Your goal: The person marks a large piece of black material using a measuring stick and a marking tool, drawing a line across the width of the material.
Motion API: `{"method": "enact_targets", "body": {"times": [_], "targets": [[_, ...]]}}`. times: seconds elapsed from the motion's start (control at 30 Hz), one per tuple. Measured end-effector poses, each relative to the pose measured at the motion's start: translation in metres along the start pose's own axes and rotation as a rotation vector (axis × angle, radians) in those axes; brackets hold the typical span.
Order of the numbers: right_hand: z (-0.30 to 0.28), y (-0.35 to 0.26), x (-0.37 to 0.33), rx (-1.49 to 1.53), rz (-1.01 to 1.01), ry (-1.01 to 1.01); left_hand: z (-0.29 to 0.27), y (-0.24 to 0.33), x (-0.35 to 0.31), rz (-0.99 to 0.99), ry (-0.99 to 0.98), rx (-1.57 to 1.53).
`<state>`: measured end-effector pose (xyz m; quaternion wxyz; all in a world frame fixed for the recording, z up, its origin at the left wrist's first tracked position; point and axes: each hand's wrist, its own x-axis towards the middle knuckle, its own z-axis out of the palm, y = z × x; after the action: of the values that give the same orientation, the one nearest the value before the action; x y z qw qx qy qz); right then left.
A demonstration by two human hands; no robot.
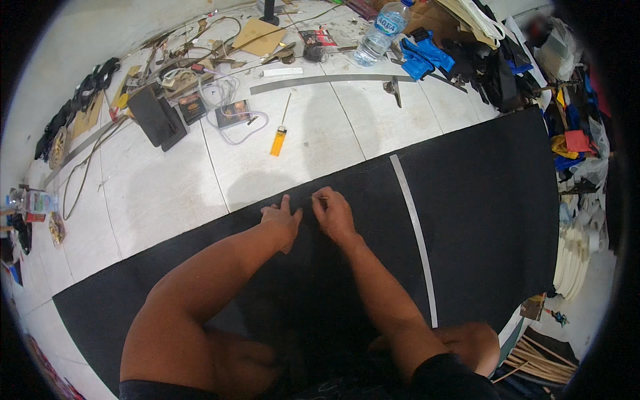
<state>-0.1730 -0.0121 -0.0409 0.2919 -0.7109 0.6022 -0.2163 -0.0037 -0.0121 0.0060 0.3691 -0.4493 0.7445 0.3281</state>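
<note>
A large black sheet (493, 200) of fabric-like material lies spread over the tiled floor in front of me and beneath my arms. My left hand (283, 221) rests on it near its far edge, fingers apart and holding nothing that shows. Just to its right, my right hand (335, 217) is closed in a pinch close to the same edge. Something small and thin seems to be between thumb and forefinger, too small to name. Right of that hand, a straight metal strip (417, 240) like a ruler lies across the sheet.
Beyond the sheet lie an orange-handled tool (278, 141) with a thin shaft, a long grey strip (320, 80), a dark box-like object (152, 115) and a white cable (227, 93). A water bottle (381, 37) and blue cloth (427, 57) sit farther back. Bundled sticks (540, 360) lie at lower right.
</note>
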Motion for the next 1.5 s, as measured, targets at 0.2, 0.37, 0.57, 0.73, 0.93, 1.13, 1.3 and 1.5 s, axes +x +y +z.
{"method": "enact_targets", "body": {"times": [0.2,0.37,0.57,0.73,0.93,1.13,1.3,1.5], "targets": [[-0.028,0.023,0.020,-0.105,0.138,0.153,0.000,0.002,0.002,0.016,-0.002,0.033],[-0.010,0.008,0.006,0.007,-0.096,-0.058,0.001,0.001,0.004,0.007,0.020,-0.011],[-0.030,0.028,0.016,-0.058,0.216,0.166,-0.001,0.005,0.003,0.048,0.045,0.015],[-0.001,-0.007,0.001,0.050,-0.014,-0.044,0.006,0.000,0.005,0.009,0.023,0.003],[-0.029,0.019,0.016,-0.011,0.202,0.143,0.001,0.004,0.005,0.027,0.036,0.029],[0.000,-0.004,-0.006,0.054,-0.054,-0.064,0.004,0.004,0.004,0.012,0.016,0.028],[-0.018,0.032,0.011,-0.045,0.028,0.180,-0.001,0.009,0.007,0.036,0.048,0.040],[-0.001,0.003,0.000,0.077,-0.001,0.054,0.006,0.002,0.007,0.009,0.013,-0.022]]}}
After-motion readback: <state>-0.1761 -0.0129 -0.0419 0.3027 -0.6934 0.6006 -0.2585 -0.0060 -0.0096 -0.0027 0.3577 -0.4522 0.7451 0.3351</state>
